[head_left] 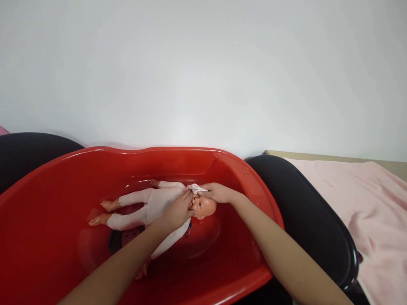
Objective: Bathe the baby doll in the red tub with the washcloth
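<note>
A bald baby doll (206, 207) lies on its back in a red baby bathtub (251, 178), dressed in a white, long-sleeved suit. Its head points right and its bare feet left. My left hand (178, 210) reaches over the doll's upper chest, with its fingers gripping around the chin and neck. Between the fingers of my right hand (218, 193) is a small white and pink cloth (196, 188), held against the side of the doll's face. The left fingertips come close to the cloth. Part of the doll's face and neck is hidden by my hands.
A black rounded chair seat (295, 203) stands right of the tub, and another black seat (34, 152) is at the left. A pink cloth (378, 212) covers a surface at far right. Behind the tub rises a white wall (190, 72).
</note>
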Demonstrator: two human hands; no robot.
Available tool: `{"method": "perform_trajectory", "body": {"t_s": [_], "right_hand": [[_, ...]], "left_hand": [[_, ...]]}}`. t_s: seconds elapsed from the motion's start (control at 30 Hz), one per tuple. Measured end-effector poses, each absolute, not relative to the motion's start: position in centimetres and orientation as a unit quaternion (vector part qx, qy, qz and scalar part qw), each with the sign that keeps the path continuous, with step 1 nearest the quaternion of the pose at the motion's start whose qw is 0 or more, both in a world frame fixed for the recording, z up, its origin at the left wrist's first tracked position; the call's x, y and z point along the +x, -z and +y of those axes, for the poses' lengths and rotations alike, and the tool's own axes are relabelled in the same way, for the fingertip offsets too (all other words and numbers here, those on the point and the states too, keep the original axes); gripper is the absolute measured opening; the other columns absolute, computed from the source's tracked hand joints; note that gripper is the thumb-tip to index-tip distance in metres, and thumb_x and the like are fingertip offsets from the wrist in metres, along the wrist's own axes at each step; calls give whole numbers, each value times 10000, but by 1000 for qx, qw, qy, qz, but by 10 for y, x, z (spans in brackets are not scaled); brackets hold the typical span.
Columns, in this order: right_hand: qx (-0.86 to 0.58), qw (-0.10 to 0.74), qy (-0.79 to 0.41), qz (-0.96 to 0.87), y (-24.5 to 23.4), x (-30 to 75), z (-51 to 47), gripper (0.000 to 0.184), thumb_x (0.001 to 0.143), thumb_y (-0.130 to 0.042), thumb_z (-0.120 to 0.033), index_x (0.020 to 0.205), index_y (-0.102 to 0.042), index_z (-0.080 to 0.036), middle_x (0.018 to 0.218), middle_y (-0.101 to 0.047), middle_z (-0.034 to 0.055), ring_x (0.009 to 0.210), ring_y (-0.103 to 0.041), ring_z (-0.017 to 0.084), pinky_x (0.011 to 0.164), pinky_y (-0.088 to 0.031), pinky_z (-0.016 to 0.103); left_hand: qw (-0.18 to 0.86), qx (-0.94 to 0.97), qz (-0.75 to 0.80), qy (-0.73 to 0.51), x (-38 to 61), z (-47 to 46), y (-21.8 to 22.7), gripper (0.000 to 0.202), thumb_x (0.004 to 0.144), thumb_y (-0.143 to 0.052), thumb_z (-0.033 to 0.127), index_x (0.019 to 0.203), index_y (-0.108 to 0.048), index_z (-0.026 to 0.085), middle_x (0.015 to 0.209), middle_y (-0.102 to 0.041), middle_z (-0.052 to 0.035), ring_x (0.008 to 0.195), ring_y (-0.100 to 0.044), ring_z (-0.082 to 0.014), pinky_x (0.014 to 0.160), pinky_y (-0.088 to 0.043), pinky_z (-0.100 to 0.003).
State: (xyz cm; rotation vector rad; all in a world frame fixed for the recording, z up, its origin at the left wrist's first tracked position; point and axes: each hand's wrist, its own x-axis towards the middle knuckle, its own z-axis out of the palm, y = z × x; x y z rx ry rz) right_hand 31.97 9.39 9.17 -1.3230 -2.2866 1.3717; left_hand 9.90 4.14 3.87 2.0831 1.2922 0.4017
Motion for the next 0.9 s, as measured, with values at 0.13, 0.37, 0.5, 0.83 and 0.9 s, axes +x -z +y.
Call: {"method": "perform_trajectory", "body": {"t_s": [0.13,0.37,0.5,0.83,0.9], "right_hand": [[-550,-6,-426,-718,-89,331,98,634,969,-477,-715,1032,-759,-151,781,-749,87,668,-651,202,673,-497,294],[-467,57,-471,-746,-96,324,93,698,936,-460,-793,1085,-757,-180,1066,-773,77,872,-673,201,797,-506,276],[-518,1,-434,-737,-97,333,97,718,940,-430,-793,931,-739,-145,740,-716,66,635,-601,171,662,-470,283],[-487,-53,-420,-764,-99,351,100,512,894,-572,-664,726,-592,-181,629,-510,-16,574,-397,119,560,-304,279],[-497,-36,-425,-756,-96,349,101,502,884,-578,-662,737,-585,-183,635,-498,-22,581,-387,117,564,-301,277]], "left_hand": [[319,793,504,-121,100,41,-37,826,828,-606,248,1612,-359,165,1689,-377,-90,1512,-432,-276,1230,-373,-329],[330,791,493,-150,101,37,-48,762,822,-591,164,1564,-438,240,1666,-422,-77,1513,-429,-298,1196,-402,-383],[337,782,503,-149,100,36,-46,786,823,-578,165,1589,-420,244,1662,-425,-78,1449,-512,-335,1165,-427,-397],[348,779,504,-133,98,39,-39,862,786,-601,254,1620,-386,247,1695,-349,-64,1492,-458,-330,1212,-396,-398],[351,779,502,-135,98,39,-39,874,773,-604,245,1620,-386,236,1696,-346,-66,1508,-437,-317,1225,-381,-389]]}}
